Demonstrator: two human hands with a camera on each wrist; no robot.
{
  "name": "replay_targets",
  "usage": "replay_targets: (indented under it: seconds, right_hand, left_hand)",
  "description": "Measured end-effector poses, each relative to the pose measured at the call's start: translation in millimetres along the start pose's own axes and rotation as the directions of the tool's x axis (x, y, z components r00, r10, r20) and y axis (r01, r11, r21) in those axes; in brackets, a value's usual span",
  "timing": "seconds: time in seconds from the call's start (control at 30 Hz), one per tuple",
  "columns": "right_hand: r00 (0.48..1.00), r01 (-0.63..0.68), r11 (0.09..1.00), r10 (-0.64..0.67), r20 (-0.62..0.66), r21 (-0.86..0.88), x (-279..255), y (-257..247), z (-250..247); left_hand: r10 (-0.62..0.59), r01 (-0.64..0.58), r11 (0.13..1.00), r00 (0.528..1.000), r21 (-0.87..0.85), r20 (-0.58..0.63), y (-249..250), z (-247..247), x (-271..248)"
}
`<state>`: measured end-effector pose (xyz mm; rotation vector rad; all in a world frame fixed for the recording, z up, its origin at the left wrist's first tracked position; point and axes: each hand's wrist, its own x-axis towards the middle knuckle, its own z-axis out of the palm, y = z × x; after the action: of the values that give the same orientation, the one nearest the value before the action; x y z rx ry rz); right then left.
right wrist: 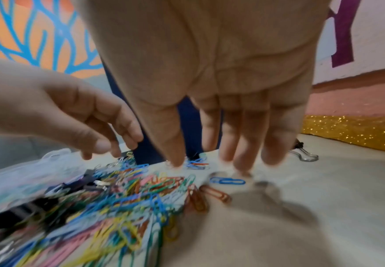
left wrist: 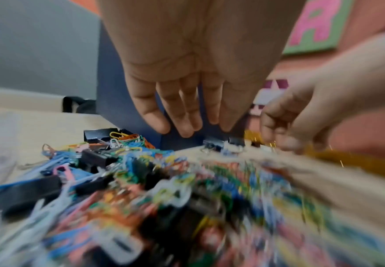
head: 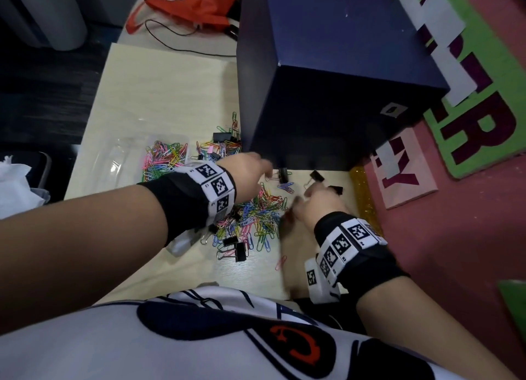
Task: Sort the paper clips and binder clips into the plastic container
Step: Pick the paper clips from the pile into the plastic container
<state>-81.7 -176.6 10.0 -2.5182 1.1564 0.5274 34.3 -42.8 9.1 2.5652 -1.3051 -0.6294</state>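
Note:
A heap of coloured paper clips [head: 256, 217] mixed with black binder clips [head: 238, 250] lies on the pale table [head: 159, 89]. The clear plastic container [head: 119, 160] stands to its left, with paper clips [head: 165, 159] in one compartment. My left hand [head: 264, 169] reaches over the heap, fingers straight and empty [left wrist: 186, 126], just short of a binder clip [head: 283, 176] at the foot of the blue box. My right hand [head: 301, 201] hovers at the heap's right edge, fingers [right wrist: 244, 153] pointing down at loose clips [right wrist: 227, 181], holding nothing. More binder clips [head: 316, 176] lie beyond it.
A large dark blue box [head: 327, 80] stands on the table right behind the heap. A gold glitter strip [head: 363, 197] marks the table's right edge. An orange bag [head: 193, 6] and a black cable [head: 176, 42] lie at the far end.

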Motion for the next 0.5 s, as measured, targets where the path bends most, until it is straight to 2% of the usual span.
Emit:
replay_targets:
  seconds: [0.07, 0.13, 0.2, 0.23, 0.27, 0.37, 0.5]
  right_hand:
    - [0.966, 0.127, 0.951, -0.055, 0.252, -0.28, -9.6, -4.3, 2.6]
    - [0.889, 0.284, 0.854, -0.065, 0.452, -0.435, -19.1, -7.4, 12.4]
    - [0.817, 0.321, 0.864, -0.045, 0.575, -0.388, -23.8, -6.4, 25.9]
    - [0.806, 0.312, 0.878, -0.041, 0.591, -0.364, -24.3, -7.1, 31.5]
    - [0.81, 0.318, 0.878, -0.056, 0.584, -0.357, -24.3, -7.9, 34.0]
    - [0.872, 0.333, 0.853, -0.117, 0.476, -0.401, -18.4, -10.6, 34.4]
    - [0.963, 0.209, 0.954, -0.164, 0.213, -0.213, -8.0, -5.1, 35.4]
  left_hand:
    - [-0.008, -0.01, 0.989, 0.992, 0.15, 0.122, -1.0, 8.9, -2.9]
    - [-0.039, -0.02, 0.963, 0.976, 0.268, 0.215, 0.3, 18.6, -5.7]
    - [-0.05, -0.038, 0.942, 0.967, 0.333, 0.251, 2.5, 27.0, -7.3]
    - [-0.047, -0.043, 0.937, 0.968, 0.346, 0.247, 3.9, 30.0, -7.7]
    - [-0.043, -0.045, 0.935, 0.97, 0.352, 0.238, 5.0, 32.2, -7.8]
    - [-0.051, -0.022, 0.936, 0.979, 0.35, 0.199, 7.2, 34.2, -7.0]
    - [-0.054, -0.017, 0.938, 0.98, 0.346, 0.193, 9.1, 34.2, -7.5]
